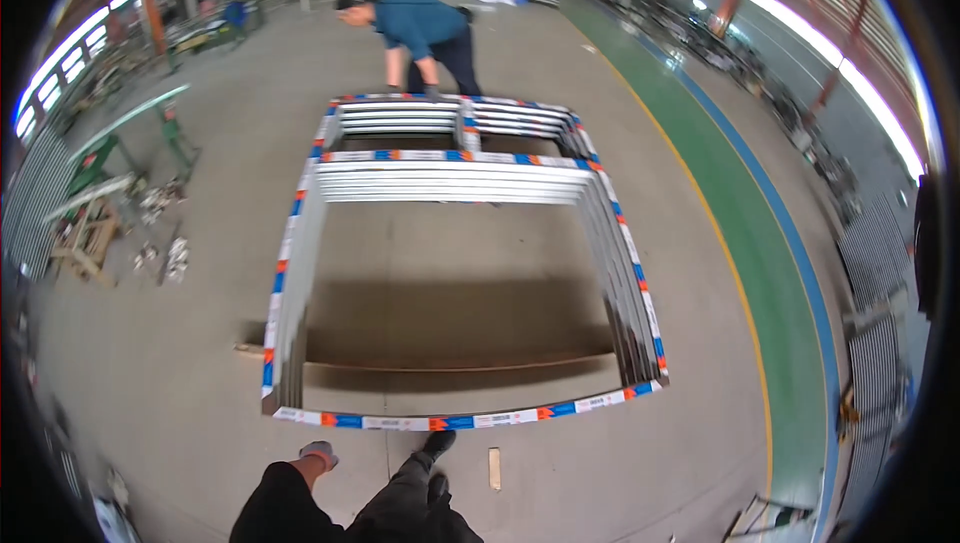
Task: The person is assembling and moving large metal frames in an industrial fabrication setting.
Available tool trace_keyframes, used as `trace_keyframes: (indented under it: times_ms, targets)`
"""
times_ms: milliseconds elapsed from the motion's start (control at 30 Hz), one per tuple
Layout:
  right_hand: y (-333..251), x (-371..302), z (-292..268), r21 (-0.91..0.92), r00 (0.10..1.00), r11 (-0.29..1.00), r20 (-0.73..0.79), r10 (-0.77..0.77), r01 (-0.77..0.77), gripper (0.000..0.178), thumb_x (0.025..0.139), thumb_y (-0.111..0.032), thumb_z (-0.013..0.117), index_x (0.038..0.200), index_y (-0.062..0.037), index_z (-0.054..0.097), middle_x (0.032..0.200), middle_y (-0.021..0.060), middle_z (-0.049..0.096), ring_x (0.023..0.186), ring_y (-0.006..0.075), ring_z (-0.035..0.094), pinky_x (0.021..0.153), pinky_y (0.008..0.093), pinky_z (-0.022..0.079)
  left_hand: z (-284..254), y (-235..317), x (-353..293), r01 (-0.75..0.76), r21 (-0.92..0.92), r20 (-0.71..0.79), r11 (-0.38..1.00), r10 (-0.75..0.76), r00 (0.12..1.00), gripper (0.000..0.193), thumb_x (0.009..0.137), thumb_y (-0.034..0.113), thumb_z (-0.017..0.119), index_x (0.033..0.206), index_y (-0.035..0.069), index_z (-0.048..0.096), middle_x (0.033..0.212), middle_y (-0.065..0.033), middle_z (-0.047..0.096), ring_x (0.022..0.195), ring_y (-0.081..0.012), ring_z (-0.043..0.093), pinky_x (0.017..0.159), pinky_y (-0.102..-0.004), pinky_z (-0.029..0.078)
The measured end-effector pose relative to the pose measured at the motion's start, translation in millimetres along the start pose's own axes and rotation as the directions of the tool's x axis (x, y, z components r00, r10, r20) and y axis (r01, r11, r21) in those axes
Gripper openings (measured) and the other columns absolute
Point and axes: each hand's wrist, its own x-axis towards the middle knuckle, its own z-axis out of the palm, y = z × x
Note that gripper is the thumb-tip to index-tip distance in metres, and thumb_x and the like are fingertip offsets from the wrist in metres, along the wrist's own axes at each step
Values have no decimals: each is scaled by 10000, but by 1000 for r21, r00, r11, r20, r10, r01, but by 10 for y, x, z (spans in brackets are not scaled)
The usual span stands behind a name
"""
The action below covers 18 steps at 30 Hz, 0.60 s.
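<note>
A stack of large rectangular metal frames (pixel 450 181), window or door frames by their look, lies in front of me. Blue, orange and white film covers its top faces, and a crossbar and a short divider split off the far part. My left hand (pixel 319 454), in a grey glove, hangs low just before the near left part of the stack, apart from it. Its fingers are too small and blurred to tell whether they are closed. My right hand is out of view. At the far side, a person (pixel 425 28) in a dark teal shirt bends with both hands at the far edge.
A wooden strip (pixel 494 468) lies on the floor near my shoes (pixel 437 445). A long board (pixel 460 367) lies beneath the stack. Green stands (pixel 95 165) and metal scraps are at left. A green walkway (pixel 735 173) with yellow and blue borders runs along the right.
</note>
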Motion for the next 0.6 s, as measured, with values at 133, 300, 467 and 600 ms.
trace_keyframes:
  times_ms: [133, 300, 467, 600]
  targets:
    - [-1324, 292, -89, -171, 981, 968, 94, -167, 181, 197, 899, -277, 630, 868, -85, 668, 629, 76, 596, 479, 164, 546, 413, 320, 433, 1407, -1299, -206, 38, 70, 0, 997, -38, 999, 397, 840, 300, 502, 1120, 94, 693, 1167, -127, 667, 1130, -319, 610, 918, -454, 501]
    - [-3056, 992, 101, -311, 938, 885, 136, -319, 347, 248, 921, -316, 537, 822, -117, 647, 611, 73, 596, 473, 194, 535, 415, 339, 427, 3032, -1735, -946, 206, -266, 56, 942, -198, 979, 404, 844, 344, 519, 1080, 69, 697, 1172, -161, 654, 1088, -326, 627, 899, -462, 510]
    - [-4089, 665, 1521, -58, 916, 937, 240, -321, 343, 228, 906, -304, 497, 798, -125, 585, 554, 72, 544, 392, 209, 478, 348, 322, 341, 4455, -1654, -1420, 325, -674, 119, 663, -337, 934, 343, 779, 347, 614, 863, 31, 719, 879, -150, 718, 853, -299, 689, 748, -416, 534]
    - [-4246, 83, 2882, -406, 795, 692, 413, -444, 597, 323, 896, -425, 548, 792, -123, 598, 578, 89, 590, 420, 212, 533, 364, 332, 366, 5558, -1200, -1905, 124, -789, 84, 601, -95, 992, 374, 732, 377, 665, 828, 19, 716, 841, -144, 715, 738, -248, 665, 682, -407, 516]
